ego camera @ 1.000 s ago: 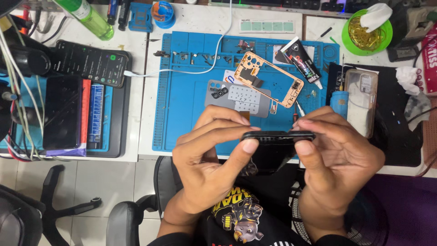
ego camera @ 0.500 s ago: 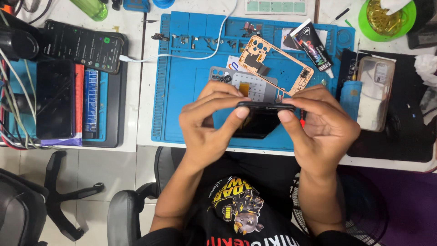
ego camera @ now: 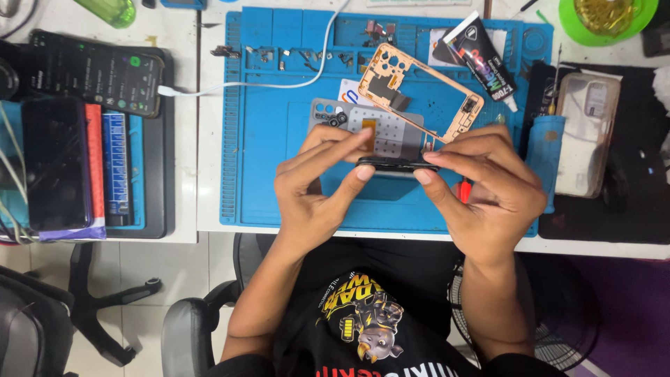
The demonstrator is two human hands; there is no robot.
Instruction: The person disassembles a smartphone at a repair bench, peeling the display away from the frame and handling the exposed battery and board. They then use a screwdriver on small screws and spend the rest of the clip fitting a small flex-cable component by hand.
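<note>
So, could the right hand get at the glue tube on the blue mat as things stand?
Probably yes, but not at once. The glue tube lies uncovered at the far right of the blue mat, with nothing over it. The right hand is pinching the dark phone together with the left hand, so it would have to let go first.

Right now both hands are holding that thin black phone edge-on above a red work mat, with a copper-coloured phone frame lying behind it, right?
Not quite: the mat is blue, not red, as the head view shows. The rest holds: the left hand and right hand pinch the thin black phone edge-on, and the copper-coloured phone frame lies behind it.
</note>
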